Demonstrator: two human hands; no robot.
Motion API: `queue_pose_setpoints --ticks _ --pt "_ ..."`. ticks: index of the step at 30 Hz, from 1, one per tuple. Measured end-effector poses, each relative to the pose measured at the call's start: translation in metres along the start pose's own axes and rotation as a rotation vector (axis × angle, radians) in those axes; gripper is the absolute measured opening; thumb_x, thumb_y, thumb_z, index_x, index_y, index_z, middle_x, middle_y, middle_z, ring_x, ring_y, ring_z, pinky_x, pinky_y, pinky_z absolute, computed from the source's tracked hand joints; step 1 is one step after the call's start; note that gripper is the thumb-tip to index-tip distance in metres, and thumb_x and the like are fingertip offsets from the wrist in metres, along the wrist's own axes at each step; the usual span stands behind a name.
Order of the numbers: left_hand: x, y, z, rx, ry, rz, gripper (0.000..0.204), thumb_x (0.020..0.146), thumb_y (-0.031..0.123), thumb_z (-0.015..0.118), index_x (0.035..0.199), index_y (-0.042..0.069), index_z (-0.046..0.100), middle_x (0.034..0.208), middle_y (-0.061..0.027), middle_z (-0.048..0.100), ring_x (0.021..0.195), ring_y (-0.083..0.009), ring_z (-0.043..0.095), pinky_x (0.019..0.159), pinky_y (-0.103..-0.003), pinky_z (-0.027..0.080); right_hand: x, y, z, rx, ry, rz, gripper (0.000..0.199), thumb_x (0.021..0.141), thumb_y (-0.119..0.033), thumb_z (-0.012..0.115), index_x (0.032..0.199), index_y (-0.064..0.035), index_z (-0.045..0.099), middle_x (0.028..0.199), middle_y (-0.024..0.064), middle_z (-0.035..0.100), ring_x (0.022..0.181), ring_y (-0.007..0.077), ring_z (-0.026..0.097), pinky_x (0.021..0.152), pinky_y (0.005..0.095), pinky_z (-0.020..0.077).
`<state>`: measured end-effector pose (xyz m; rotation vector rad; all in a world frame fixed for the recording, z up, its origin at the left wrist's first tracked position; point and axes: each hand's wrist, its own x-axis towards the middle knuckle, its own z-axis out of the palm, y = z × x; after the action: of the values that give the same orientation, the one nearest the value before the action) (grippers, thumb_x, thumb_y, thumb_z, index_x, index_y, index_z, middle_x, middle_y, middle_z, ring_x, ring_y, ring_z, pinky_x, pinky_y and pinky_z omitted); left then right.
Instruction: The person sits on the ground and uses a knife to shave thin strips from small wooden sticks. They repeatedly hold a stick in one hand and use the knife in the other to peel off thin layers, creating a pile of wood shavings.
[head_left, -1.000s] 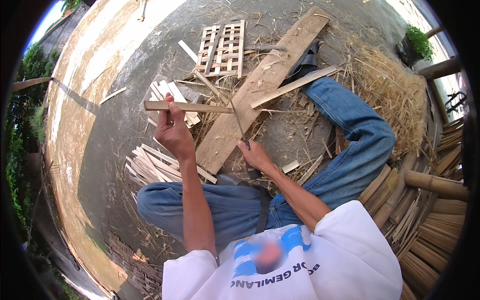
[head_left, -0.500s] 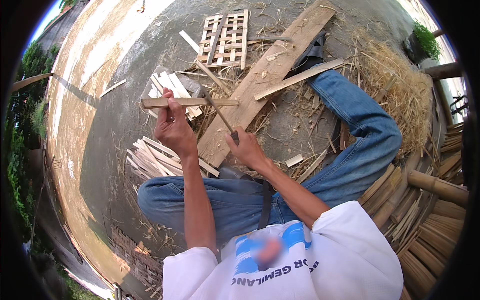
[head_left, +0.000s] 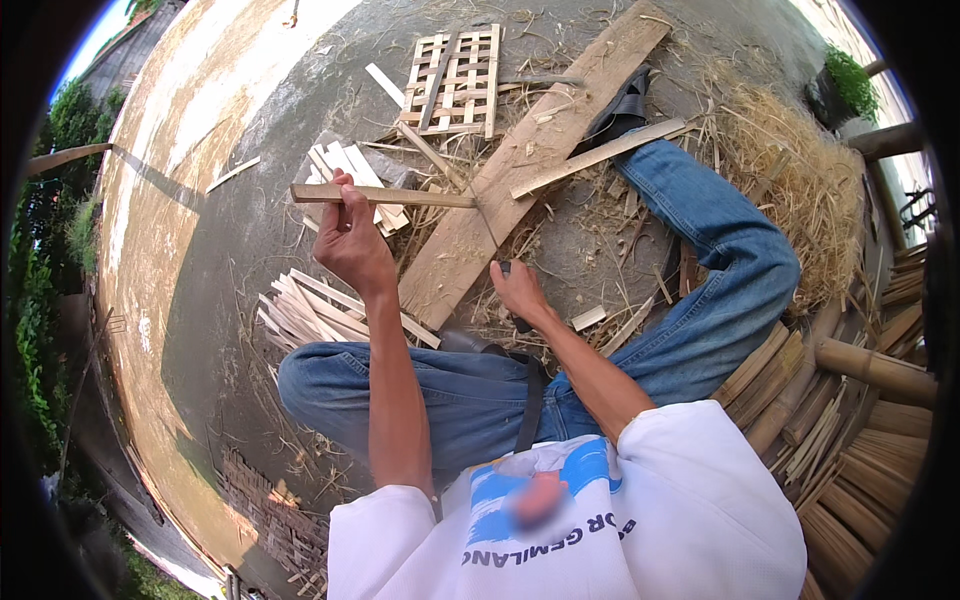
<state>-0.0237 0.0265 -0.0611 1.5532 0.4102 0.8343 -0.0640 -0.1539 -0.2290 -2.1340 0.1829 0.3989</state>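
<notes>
Close in by your lap, your right hand (head_left: 518, 290) is wrapped shut on a dark-handled blade (head_left: 512, 298); the edge itself is hidden, so keep it angled away from your jeans. Up and to the left of it, your left hand (head_left: 352, 245) pinches one end of a wooden slat (head_left: 385, 196) between thumb and fingers, holding it level. Hold that grip well back from the end the blade would meet. Just beyond the slat's free end lies the long plank (head_left: 520, 170); farther off, a small slatted panel (head_left: 458, 82).
</notes>
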Motion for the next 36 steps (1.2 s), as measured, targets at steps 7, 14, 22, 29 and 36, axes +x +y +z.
queue_pose_setpoints --ticks 7,14,22,29,36 --pt "-0.004 -0.011 0.04 0.135 -0.128 -0.109 0.045 0.1 0.017 0.068 0.137 -0.007 0.058 0.131 -0.0165 0.068 0.115 -0.0174 0.067 0.099 -0.028 0.053 -0.019 -0.014 -0.029 0.178 -0.011 -0.092 0.048 0.096 -0.042 0.067 0.088 0.0053 0.061 0.066 0.0232 0.063 0.066 0.038 0.069 0.061 0.0465 0.0503" --pt "-0.018 -0.108 0.064 0.074 -0.529 -0.248 0.033 0.105 0.018 0.059 0.13 -0.003 0.062 0.093 -0.0047 0.069 0.084 -0.0124 0.065 0.081 -0.029 0.055 -0.007 -0.06 -0.076 0.187 0.149 -0.322 0.033 0.091 -0.032 0.073 0.096 -0.0015 0.061 0.069 0.0161 0.066 0.063 0.0326 0.068 0.061 0.0438 0.0506" --pt "-0.044 0.013 0.07 -0.225 -0.742 -0.699 0.025 0.108 0.022 0.056 0.124 0.004 0.051 0.077 0.0009 0.049 0.051 -0.0048 0.044 0.04 -0.021 0.032 0.042 -0.068 -0.159 -0.163 0.21 -0.499 0.028 0.087 -0.031 0.074 0.081 -0.0047 0.065 0.064 0.0141 0.062 0.061 0.0339 0.065 0.059 0.0431 0.0493" --pt "-0.084 0.06 0.044 -0.095 -0.829 -0.762 0.03 0.107 0.024 0.057 0.13 0.004 0.055 0.078 0.0028 0.049 0.05 -0.0021 0.04 0.041 -0.02 0.03 0.053 -0.063 -0.176 -0.385 0.201 -0.435 0.024 0.083 -0.032 0.072 0.082 -0.008 0.069 0.075 0.0178 0.07 0.076 0.0385 0.071 0.068 0.0472 0.0557" --pt "-0.1 0.058 0.014 -0.133 -0.778 -0.826 0.037 0.108 0.026 0.056 0.137 0.003 0.053 0.079 0.0036 0.048 0.049 -0.0007 0.038 0.041 -0.019 0.03 0.094 -0.051 -0.179 -0.52 0.175 -0.362 0.03 0.084 -0.038 0.072 0.093 -0.0092 0.075 0.086 0.0207 0.073 0.087 0.039 0.072 0.077 0.0495 0.058"
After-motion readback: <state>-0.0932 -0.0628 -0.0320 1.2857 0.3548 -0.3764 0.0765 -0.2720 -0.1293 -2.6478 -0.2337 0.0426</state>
